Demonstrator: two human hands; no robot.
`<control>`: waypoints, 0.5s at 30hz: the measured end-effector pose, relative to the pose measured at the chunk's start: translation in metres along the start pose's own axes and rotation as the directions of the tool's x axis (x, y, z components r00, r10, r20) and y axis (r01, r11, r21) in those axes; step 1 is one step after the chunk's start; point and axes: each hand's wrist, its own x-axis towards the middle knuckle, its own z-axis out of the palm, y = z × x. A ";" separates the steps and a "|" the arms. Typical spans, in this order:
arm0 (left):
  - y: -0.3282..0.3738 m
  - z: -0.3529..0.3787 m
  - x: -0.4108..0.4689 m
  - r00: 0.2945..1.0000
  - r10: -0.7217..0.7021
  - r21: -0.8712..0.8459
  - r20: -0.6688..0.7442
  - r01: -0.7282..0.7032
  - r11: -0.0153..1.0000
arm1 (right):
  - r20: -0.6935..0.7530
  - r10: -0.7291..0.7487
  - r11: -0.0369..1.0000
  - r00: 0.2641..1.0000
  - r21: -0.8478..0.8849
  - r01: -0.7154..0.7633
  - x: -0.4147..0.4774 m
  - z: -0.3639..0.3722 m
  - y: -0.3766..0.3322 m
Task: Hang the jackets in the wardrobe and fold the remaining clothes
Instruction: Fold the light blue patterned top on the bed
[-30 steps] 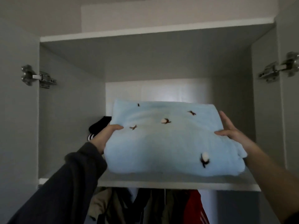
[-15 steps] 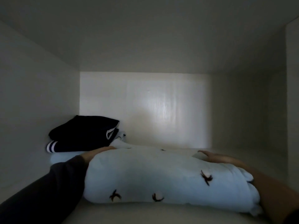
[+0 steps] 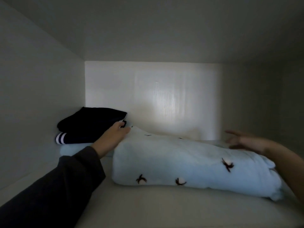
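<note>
A folded light-blue fleece garment (image 3: pixel 189 163) with small dark embroidered marks lies on the upper wardrobe shelf (image 3: pixel 148 209). My left hand (image 3: pixel 113 135) lies flat against the fleece's far left corner, fingertips touching the dark folded stack beside it. My right hand (image 3: pixel 243 141) hovers blurred just above the fleece's far right end, fingers spread and holding nothing. The dark sleeve of my left arm crosses the shelf's front left.
A stack of folded clothes sits at the back left: a navy garment (image 3: pixel 92 120) on top, a navy piece with white stripes (image 3: pixel 65 138) below, a pale blue one (image 3: pixel 74 148) underneath. The compartment's side walls, back panel (image 3: pixel 156 99) and ceiling close it in.
The fleece went from held at the shelf's front edge to lying deep on the shelf. Since then my left hand has slid to its far corner and my right hand has lifted off it.
</note>
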 end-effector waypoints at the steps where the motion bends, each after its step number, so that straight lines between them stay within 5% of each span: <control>1: 0.004 -0.003 -0.001 0.988 0.151 0.151 -0.041 -0.143 0.978 | -0.030 -0.064 0.998 0.997 -0.005 0.064 -0.009 0.004 -0.013; 3: 0.018 0.002 -0.020 0.903 0.423 0.308 0.079 -0.426 0.851 | 0.021 -0.235 0.965 0.972 -0.115 0.236 -0.027 0.018 -0.032; 6: 0.016 0.022 -0.044 0.726 0.632 0.501 0.269 -0.666 0.552 | 0.136 -0.250 0.876 0.959 -0.391 0.283 -0.047 0.047 -0.041; 8: 0.009 0.028 -0.050 0.632 0.711 0.618 0.308 -0.701 0.356 | 0.181 -0.367 0.702 0.912 -0.589 0.400 -0.053 0.062 -0.032; 12: -0.003 0.032 -0.055 0.576 0.696 0.755 0.429 -0.652 0.075 | 0.217 -0.619 0.349 0.755 -0.785 0.512 -0.059 0.077 -0.017; 15: -0.008 0.036 -0.040 0.576 0.680 0.762 0.453 -0.647 0.041 | 0.288 -0.679 0.166 0.676 -0.836 0.523 -0.051 0.080 -0.012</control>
